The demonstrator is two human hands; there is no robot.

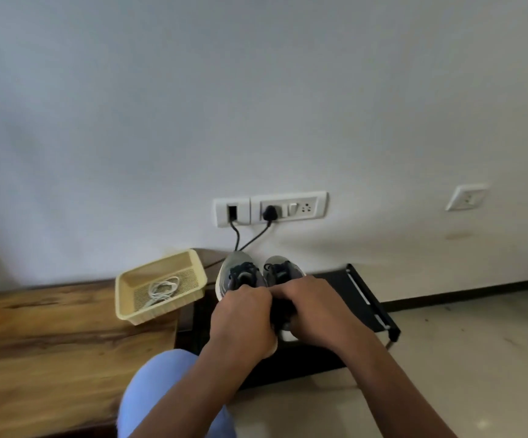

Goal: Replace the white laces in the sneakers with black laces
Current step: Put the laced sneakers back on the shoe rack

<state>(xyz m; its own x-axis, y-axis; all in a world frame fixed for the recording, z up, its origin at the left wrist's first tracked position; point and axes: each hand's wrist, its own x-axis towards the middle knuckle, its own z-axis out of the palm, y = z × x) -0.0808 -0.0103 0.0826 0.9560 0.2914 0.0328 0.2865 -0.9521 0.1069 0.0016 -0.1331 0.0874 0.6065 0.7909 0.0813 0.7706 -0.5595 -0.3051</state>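
- Sneakers (258,275) stood side by side, toes pointing away beyond both hands.
- Left hand (240,314) and right hand (313,303) gripped their heels.
- White laces (163,289) lay in the basket (149,314), left.

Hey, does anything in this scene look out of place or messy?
Only slightly: the yellow basket holding the white laces sits askew, one corner overhanging the wooden table edge. Both sneakers stand side by side.

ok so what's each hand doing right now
Left hand: fingers curled at the heel end of the sneakers; grip hidden.
Right hand: same, curled over the sneakers.
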